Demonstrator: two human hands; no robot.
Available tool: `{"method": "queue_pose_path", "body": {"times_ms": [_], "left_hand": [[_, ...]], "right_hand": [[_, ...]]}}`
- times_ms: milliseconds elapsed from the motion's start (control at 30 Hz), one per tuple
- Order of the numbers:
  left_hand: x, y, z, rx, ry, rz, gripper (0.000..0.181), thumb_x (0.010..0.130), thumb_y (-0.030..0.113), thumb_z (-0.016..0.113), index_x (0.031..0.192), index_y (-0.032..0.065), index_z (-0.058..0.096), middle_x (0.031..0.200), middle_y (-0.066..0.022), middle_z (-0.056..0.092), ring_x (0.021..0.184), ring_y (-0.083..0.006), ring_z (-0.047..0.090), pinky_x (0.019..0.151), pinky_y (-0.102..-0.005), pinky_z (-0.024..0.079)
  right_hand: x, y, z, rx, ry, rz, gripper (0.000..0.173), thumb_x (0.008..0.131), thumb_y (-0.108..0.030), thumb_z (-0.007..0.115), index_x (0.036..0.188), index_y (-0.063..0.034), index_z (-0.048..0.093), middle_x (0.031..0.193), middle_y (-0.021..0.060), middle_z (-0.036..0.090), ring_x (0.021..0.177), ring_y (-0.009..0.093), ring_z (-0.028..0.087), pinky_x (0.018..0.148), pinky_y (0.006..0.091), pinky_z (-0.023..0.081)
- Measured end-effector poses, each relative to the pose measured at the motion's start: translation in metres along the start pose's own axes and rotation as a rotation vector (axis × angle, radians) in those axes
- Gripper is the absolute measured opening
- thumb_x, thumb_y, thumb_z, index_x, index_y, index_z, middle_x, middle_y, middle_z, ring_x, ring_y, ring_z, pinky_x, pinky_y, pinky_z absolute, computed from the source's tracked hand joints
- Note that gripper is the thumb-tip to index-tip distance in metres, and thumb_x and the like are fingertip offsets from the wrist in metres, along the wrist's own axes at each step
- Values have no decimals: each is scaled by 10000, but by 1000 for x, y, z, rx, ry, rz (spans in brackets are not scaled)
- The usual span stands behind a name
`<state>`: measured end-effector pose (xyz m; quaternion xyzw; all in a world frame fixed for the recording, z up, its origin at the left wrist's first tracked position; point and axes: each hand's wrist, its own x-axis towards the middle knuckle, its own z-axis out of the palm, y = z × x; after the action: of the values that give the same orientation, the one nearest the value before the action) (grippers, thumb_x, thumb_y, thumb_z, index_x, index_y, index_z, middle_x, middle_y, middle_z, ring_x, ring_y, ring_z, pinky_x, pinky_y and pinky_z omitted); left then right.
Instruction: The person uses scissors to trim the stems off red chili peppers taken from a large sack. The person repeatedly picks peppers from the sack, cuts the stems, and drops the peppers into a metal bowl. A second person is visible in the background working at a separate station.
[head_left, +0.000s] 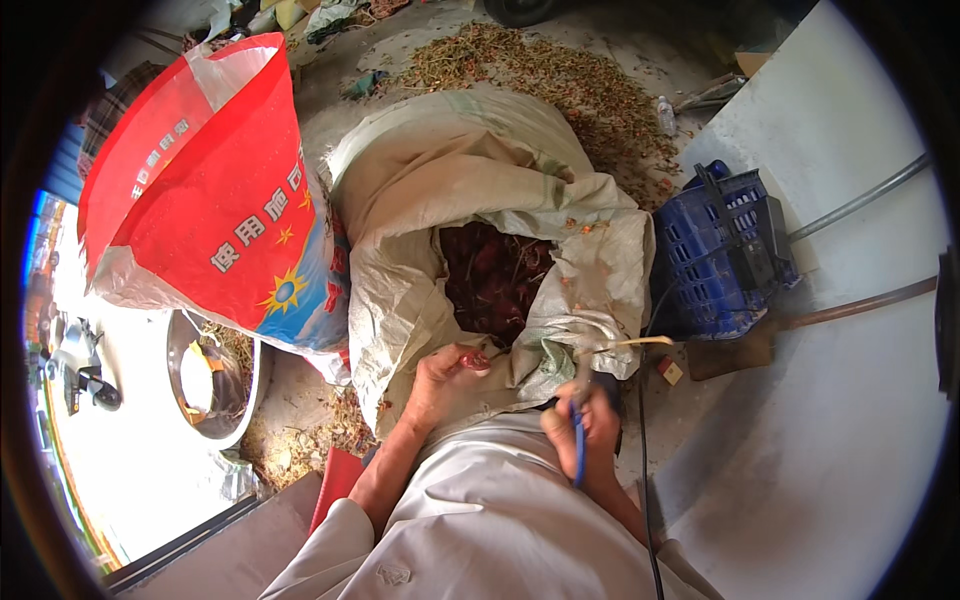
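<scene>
My left hand (441, 382) holds a dark red dried chili pepper (475, 361) between thumb and fingers, at the near edge of a woven plastic sack (397, 300). Through the sack's rolled-down mouth, many dried red chilies (495, 277) with stems are visible. My right hand (589, 424), blurred by motion, grips a cutting tool with a blue handle (577, 446), seemingly scissors or snips. Its blades are too smeared to make out. Just beyond that hand, a pale stem-like piece (645, 341) shows over the sack's right edge.
Left stands a tall red printed bag (217, 180), above a round tub (259, 382). A blue plastic basket (712, 255) stands right, near a black cable (643, 450). Chili stems (517, 67) and a plastic bottle (666, 115) lie on the floor beyond the sack.
</scene>
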<state>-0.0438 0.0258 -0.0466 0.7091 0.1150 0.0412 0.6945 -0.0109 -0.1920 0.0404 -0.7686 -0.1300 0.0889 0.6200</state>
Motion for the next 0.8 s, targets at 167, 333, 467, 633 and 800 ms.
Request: {"method": "queue_pose_path", "body": {"times_ms": [167,333,467,633,800], "left_hand": [[4,12,7,-171,-31,2,144,874,132,738,951,40,659,871,13,595,805,-57,500,728,-233,421],[10,18,12,-277,12,-63,191,870,135,743,1005,40,648,813,11,595,707,-61,521,630,-218,434],[11,21,9,-359,30,-124,263,870,135,742,1086,35,630,783,8,602,651,-61,542,517,-206,428],[12,16,5,-435,18,-99,286,866,89,737,1123,30,628,933,17,628,831,-55,556,737,-218,459],[15,5,-1,-310,13,-55,254,872,43,719,1111,27,633,954,37,626,866,-42,551,796,-213,468]], "right_hand": [[17,32,-9,1240,236,318,585,968,-572,470,1284,-79,480,896,79,566,732,174,526,737,368,469],[5,32,-5,812,-232,272,410,927,-325,658,1203,-47,537,780,23,536,639,99,490,644,270,424],[34,6,-10,-340,-134,-161,479,756,-309,821,1088,-25,624,733,64,553,589,169,543,542,306,457],[32,7,-7,-724,-253,-221,544,723,-441,800,1095,-78,642,775,138,611,653,316,636,561,400,509],[28,10,5,-803,-405,-167,487,784,-423,746,1128,-103,617,791,155,611,661,334,642,576,418,528]]}}
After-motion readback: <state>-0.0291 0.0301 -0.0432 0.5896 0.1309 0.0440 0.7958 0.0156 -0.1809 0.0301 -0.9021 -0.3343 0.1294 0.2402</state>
